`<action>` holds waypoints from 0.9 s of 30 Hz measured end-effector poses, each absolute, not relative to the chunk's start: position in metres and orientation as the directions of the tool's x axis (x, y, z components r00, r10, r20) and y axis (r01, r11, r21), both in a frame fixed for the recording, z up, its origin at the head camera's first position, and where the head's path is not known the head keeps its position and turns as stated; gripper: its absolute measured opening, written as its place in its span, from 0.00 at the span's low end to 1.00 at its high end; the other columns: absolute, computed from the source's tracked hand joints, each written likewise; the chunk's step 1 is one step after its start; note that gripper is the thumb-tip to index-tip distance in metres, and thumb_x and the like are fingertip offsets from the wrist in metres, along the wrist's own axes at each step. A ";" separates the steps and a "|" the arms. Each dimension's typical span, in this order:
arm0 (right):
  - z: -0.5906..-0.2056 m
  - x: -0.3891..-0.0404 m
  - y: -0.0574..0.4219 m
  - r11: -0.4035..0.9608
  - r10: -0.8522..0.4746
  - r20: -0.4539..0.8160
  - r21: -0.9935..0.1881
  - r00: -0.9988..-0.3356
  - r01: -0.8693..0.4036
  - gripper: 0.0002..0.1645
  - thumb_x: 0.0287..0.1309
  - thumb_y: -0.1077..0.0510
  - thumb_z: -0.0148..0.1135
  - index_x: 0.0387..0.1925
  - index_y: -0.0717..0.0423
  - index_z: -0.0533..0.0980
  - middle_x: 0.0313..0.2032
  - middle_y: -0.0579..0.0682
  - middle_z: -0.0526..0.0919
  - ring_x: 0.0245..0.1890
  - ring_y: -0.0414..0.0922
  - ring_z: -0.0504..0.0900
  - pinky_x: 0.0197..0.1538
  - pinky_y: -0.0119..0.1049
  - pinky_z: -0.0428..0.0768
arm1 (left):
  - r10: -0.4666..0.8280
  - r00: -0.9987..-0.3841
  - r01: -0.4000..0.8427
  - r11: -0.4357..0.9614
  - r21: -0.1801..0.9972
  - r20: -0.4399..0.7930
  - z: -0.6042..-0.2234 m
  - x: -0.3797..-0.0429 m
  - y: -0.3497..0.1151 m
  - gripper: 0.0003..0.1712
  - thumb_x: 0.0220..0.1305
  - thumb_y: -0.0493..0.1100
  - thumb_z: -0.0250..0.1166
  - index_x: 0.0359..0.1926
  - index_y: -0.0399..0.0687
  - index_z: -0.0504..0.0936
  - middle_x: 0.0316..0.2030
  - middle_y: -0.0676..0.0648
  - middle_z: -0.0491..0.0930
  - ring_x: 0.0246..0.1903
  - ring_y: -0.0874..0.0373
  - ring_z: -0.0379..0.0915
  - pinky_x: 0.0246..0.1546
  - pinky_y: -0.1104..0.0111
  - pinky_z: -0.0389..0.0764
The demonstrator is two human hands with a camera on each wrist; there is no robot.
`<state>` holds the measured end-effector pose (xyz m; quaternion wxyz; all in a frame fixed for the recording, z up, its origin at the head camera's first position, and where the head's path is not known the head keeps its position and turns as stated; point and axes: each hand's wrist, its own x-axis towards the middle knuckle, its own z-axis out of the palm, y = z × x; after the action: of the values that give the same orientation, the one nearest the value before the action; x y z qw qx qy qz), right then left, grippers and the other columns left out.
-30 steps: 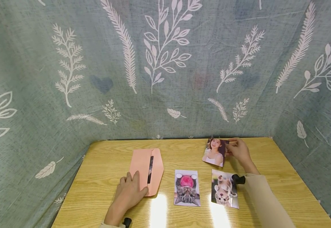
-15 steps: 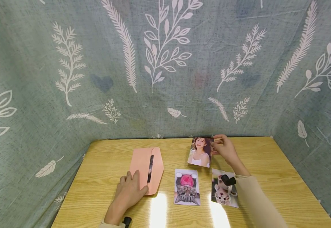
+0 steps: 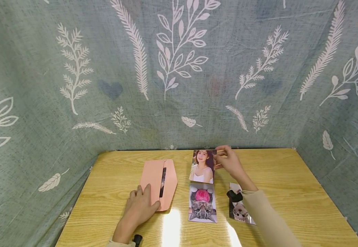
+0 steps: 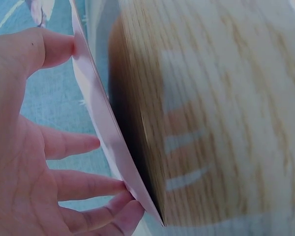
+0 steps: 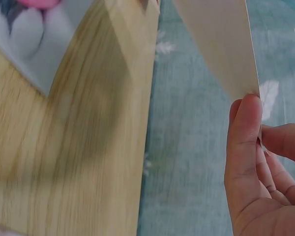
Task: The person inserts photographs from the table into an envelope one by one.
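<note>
A salmon-pink envelope (image 3: 152,171) lies on the left half of the table, a dark picture edge (image 3: 163,181) showing in its slit. My left hand (image 3: 138,207) rests on its near-left part, fingers spread; in the left wrist view the fingertips touch the envelope's pink face (image 4: 96,103). Between thumb and fingers, my right hand (image 3: 232,165) pinches the right edge of a photo (image 3: 202,168) of a person in a white top. The right wrist view shows this photo's pale back (image 5: 219,44), raised off the table. A cat photo with a pink ball (image 3: 202,206) lies just below it.
Another photo, of a kitten (image 3: 239,212), lies to the right, partly covered by the right sleeve (image 3: 266,216) and a black wrist piece (image 3: 235,196). A patterned grey-green cloth (image 3: 172,130) hangs behind the wooden table (image 3: 283,175) and at its sides.
My right hand has carried the photo of the person leftward, from above the kitten photo to just beyond the cat photo. The left hand and envelope stay put.
</note>
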<state>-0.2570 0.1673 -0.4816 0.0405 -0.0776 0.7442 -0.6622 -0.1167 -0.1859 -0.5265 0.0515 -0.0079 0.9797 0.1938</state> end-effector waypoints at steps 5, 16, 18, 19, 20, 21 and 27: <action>-0.483 -0.255 0.151 0.116 -0.192 0.021 -0.992 -0.981 -0.044 0.23 0.67 0.70 0.58 0.60 0.71 0.67 0.43 0.66 0.78 0.29 0.52 0.85 0.36 0.55 0.84 | 0.010 -0.995 -0.030 0.924 0.380 -0.103 -0.526 -0.116 -0.186 0.48 0.62 0.62 0.63 0.74 0.38 0.63 0.67 0.20 0.58 0.64 0.23 0.56 0.57 0.32 0.62; -0.487 -0.254 0.125 0.116 -0.227 0.016 -0.992 -0.974 -0.043 0.21 0.67 0.68 0.58 0.59 0.68 0.69 0.42 0.63 0.79 0.30 0.52 0.85 0.37 0.58 0.83 | 0.009 -0.993 -0.036 0.922 0.385 -0.114 -0.522 -0.114 -0.186 0.47 0.63 0.61 0.63 0.73 0.38 0.63 0.67 0.20 0.58 0.64 0.23 0.56 0.57 0.33 0.62; -0.488 -0.254 0.120 0.116 -0.225 0.009 -0.993 -0.974 -0.036 0.20 0.67 0.68 0.59 0.59 0.67 0.69 0.42 0.64 0.79 0.30 0.52 0.85 0.36 0.58 0.83 | 0.007 -0.994 -0.036 0.923 0.383 -0.111 -0.521 -0.114 -0.186 0.46 0.63 0.61 0.63 0.73 0.38 0.63 0.67 0.20 0.58 0.63 0.23 0.57 0.57 0.33 0.62; -0.489 -0.254 0.118 0.115 -0.225 0.007 -0.993 -0.974 -0.034 0.20 0.67 0.68 0.59 0.59 0.67 0.69 0.42 0.64 0.79 0.30 0.52 0.85 0.35 0.56 0.84 | 0.007 -0.994 -0.036 0.924 0.381 -0.109 -0.521 -0.113 -0.186 0.46 0.63 0.61 0.63 0.73 0.38 0.64 0.67 0.20 0.59 0.63 0.23 0.57 0.57 0.33 0.63; -0.489 -0.254 0.116 0.114 -0.224 0.003 -0.993 -0.975 -0.030 0.20 0.67 0.69 0.59 0.59 0.68 0.69 0.42 0.64 0.79 0.30 0.52 0.85 0.35 0.56 0.84 | 0.007 -0.994 -0.035 0.924 0.380 -0.107 -0.520 -0.113 -0.186 0.46 0.63 0.61 0.63 0.73 0.38 0.64 0.67 0.19 0.59 0.63 0.23 0.57 0.56 0.33 0.63; -0.490 -0.254 0.114 0.113 -0.224 0.001 -0.993 -0.975 -0.027 0.20 0.67 0.69 0.59 0.58 0.67 0.69 0.42 0.63 0.79 0.30 0.52 0.85 0.35 0.55 0.84 | 0.006 -0.994 -0.035 0.924 0.381 -0.106 -0.520 -0.113 -0.186 0.46 0.63 0.61 0.63 0.73 0.38 0.64 0.67 0.19 0.59 0.63 0.23 0.57 0.56 0.33 0.63; -0.494 -0.255 0.104 0.095 -0.224 -0.001 -0.995 -0.975 -0.021 0.20 0.66 0.70 0.59 0.58 0.67 0.70 0.40 0.62 0.80 0.28 0.51 0.84 0.34 0.55 0.84 | 0.004 -0.995 -0.034 0.923 0.383 -0.100 -0.522 -0.114 -0.186 0.46 0.62 0.61 0.63 0.73 0.38 0.64 0.67 0.20 0.59 0.64 0.23 0.57 0.58 0.33 0.62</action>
<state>-0.2549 0.1036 -0.4939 0.0759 -0.0831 0.7359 -0.6677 -0.1135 -0.1856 -0.5216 0.0495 -0.0076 0.9794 0.1957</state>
